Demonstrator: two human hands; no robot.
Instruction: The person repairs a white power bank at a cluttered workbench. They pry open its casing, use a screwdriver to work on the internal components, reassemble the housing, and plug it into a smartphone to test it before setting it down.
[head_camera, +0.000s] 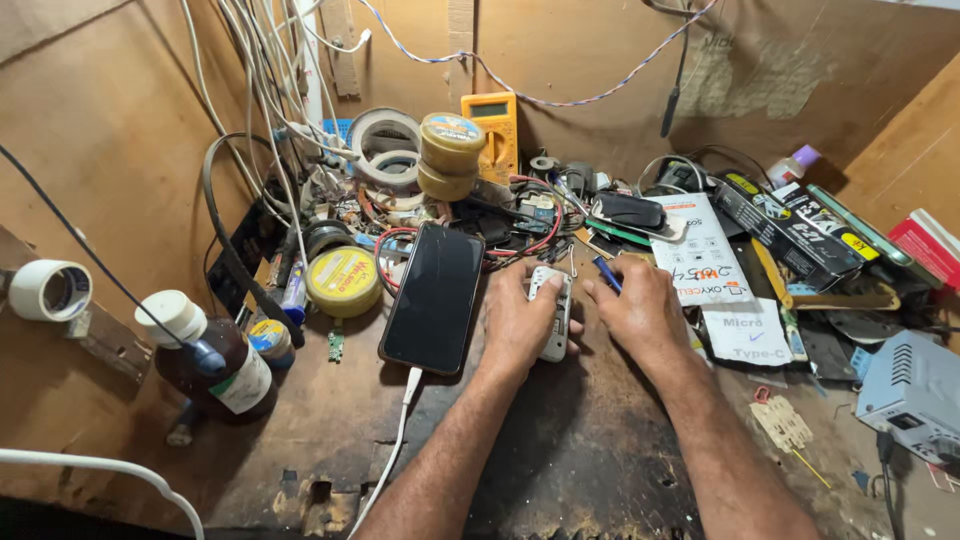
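Observation:
My left hand (517, 320) grips a small grey handset (556, 305) that lies on the worn wooden bench (560, 440), fingers wrapped round its left side. My right hand (640, 310) rests just to its right and pinches a thin blue-handled tool (606, 273) whose tip points toward the handset. A black smartphone (436, 296) lies face up to the left of my left hand, with a white cable (396, 440) plugged into its near end.
A brown bottle with a white cap (212, 360) stands at the left. A yellow round tin (343, 281), tape rolls (385, 145), a yellow multimeter (490, 130) and tangled wires crowd the back. Black boxes (790, 225), white packets (705, 260) and a grey power unit (915, 395) fill the right.

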